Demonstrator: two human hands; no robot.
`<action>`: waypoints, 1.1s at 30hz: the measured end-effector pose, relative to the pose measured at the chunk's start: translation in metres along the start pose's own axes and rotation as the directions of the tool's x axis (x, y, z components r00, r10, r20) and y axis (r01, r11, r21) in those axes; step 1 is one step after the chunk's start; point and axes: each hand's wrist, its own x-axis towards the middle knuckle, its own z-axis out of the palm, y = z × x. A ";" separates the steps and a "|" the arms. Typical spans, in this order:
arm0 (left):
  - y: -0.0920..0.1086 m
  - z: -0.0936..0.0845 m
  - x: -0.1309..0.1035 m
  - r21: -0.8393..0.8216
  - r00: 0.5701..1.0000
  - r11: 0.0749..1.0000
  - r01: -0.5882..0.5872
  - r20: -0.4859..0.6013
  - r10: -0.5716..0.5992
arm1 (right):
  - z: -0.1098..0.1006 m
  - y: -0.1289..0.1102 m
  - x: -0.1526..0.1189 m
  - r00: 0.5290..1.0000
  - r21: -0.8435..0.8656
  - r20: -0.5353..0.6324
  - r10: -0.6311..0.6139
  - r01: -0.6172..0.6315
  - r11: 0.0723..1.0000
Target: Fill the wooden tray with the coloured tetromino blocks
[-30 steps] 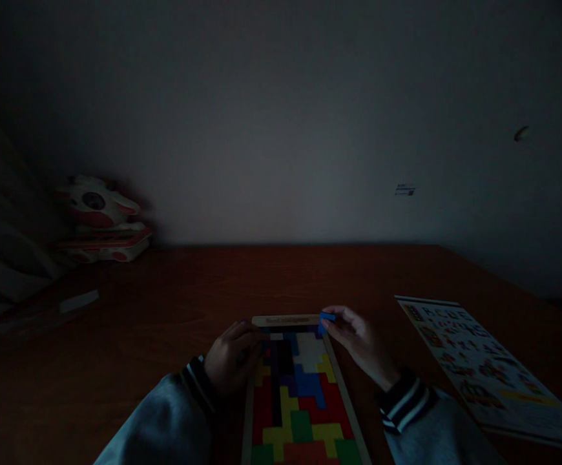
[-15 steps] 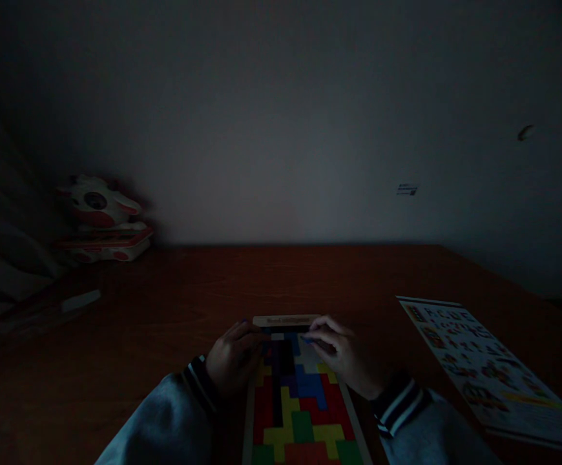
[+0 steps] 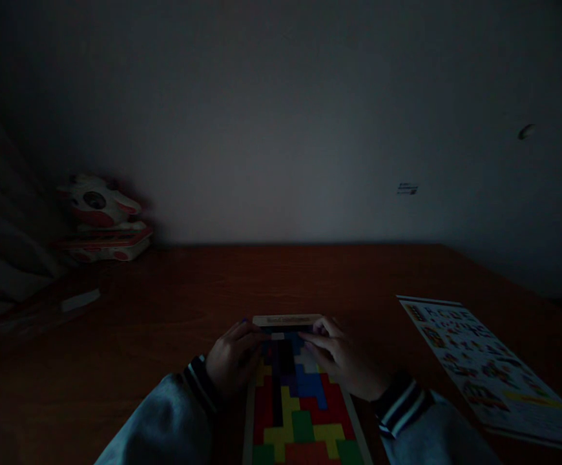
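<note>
A wooden puzzle board [image 3: 287, 320] with red, yellow, green, blue and purple block pieces lies on the table at the bottom centre. Dark gaps show in its upper left part. My left hand [image 3: 232, 358] rests at the board's upper left edge, fingers bent together; a bit of blue or purple shows at its fingertips, too dim to make out. Over the upper right of the board is my right hand [image 3: 346, 358], its index finger and thumb reaching onto the blue pieces [image 3: 291, 339] near the top. What its fingertips hold, if anything, is hidden.
A printed picture sheet [image 3: 487, 368] lies on the table [image 3: 203, 278] at the right. At the back left stands a red and white animal-shaped toy [image 3: 104, 219]. A small white object [image 3: 81, 300] lies in front of it, beside a curtain [image 3: 0, 239].
My right hand's fingertips have moved slightly left and down onto the board, and the blue piece at them no longer shows apart. My left hand has hardly moved.
</note>
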 end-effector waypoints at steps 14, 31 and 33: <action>0.000 0.001 -0.002 -0.080 1.000 0.997 0.018 0.000 -0.018 | 0.007 0.023 0.003 0.946 0.121 -0.220 0.240 -0.217 0.969; 0.022 0.016 -0.003 -0.548 0.969 0.801 0.242 0.090 -0.231 | 0.003 -0.034 0.003 0.999 0.498 0.017 0.045 -0.047 0.866; 0.023 0.015 -0.003 -0.547 0.975 0.808 0.219 0.094 -0.201 | 0.002 -0.034 0.004 0.999 0.503 0.016 0.041 -0.044 0.863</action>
